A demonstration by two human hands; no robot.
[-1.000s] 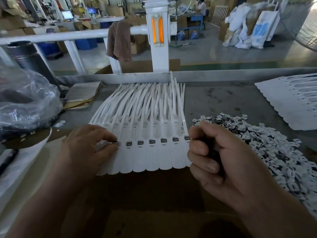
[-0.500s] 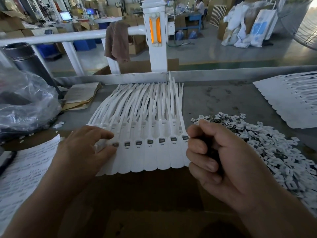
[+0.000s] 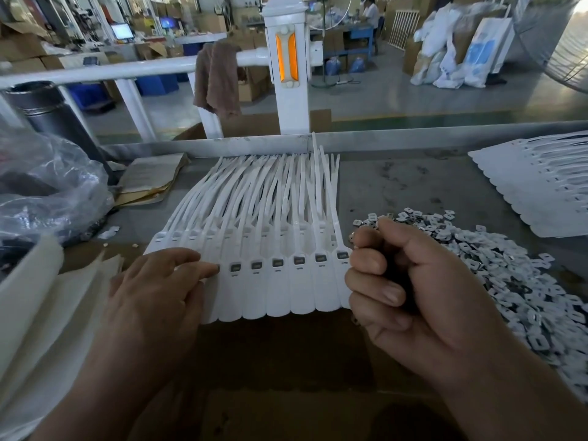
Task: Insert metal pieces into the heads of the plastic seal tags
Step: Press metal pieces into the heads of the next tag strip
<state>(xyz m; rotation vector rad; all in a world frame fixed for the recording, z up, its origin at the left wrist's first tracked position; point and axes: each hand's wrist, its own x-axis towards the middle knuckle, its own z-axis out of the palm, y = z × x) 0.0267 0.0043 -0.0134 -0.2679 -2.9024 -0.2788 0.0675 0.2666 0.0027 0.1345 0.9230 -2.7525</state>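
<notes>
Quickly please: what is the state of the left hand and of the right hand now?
Left hand: open, fingers pressing on the row of white plastic seal tags.
Right hand: closed in a fist; what it holds, if anything, is hidden.

A factory assembly hall: the metal-edged worktop (image 3: 397, 186) carries rows of white seal tags (image 3: 270, 218) and a bulk heap of metal pieces (image 3: 509, 281). Beyond a white railing (image 3: 127, 68) stand stacked cardboard boxes (image 3: 19, 49), filled white sacks (image 3: 445, 58), monitors (image 3: 122, 31) and a large fan (image 3: 566, 49).
</notes>
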